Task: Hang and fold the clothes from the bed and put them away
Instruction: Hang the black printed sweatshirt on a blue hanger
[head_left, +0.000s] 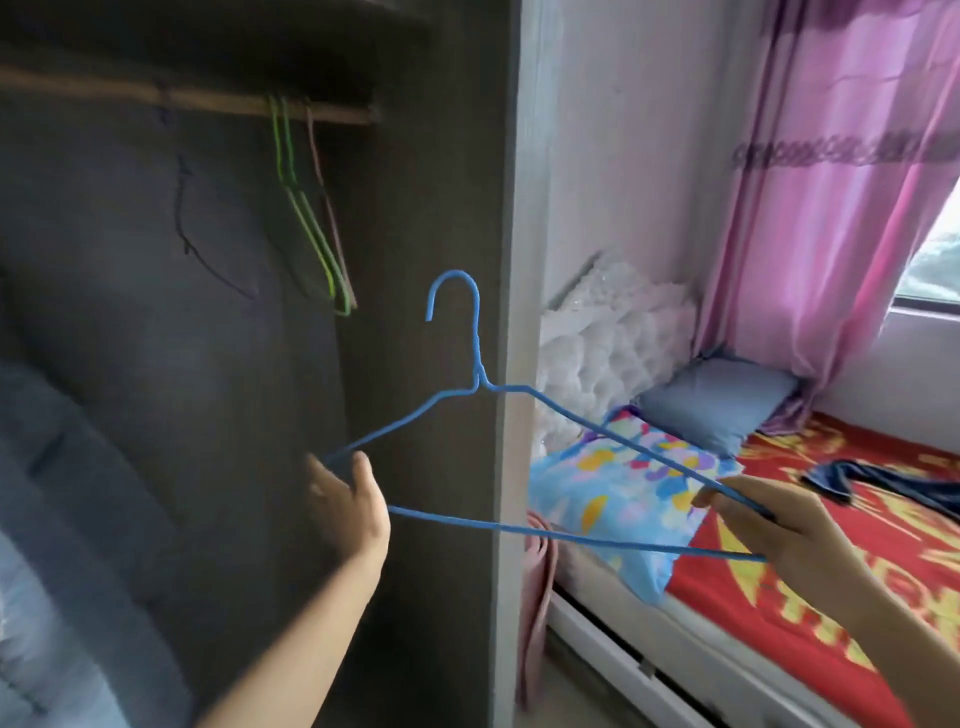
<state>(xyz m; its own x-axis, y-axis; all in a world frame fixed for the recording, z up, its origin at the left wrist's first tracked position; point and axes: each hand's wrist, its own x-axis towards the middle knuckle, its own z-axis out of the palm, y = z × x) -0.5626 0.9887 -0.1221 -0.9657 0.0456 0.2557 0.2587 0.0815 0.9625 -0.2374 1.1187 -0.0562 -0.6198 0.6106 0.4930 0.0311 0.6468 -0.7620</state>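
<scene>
The right hand (779, 525) pinches the right corner of a blue wire clothes hanger (476, 338), with the thumb on top and curled fingers beneath: a closed grip on the wire. The left hand (353, 493) has the hanger's left corner between its thumb and its nearly straight fingers; I cannot tell whether that grip clamps the wire or only cradles it. The hanger is held in the air, hook upward, across the edge of a dark open wardrobe (426, 208).

Inside the wardrobe, green wire hangers (306, 208) and a pink one hang from a wooden rail (208, 101). To the right is a bed with a red and yellow patterned cover (831, 597). On it lie a crumpled dark blue garment (857, 480), a bright blue flowered pillow (623, 483) and a grey-blue pillow (717, 400). A pink curtain (831, 182) hangs behind the bed.
</scene>
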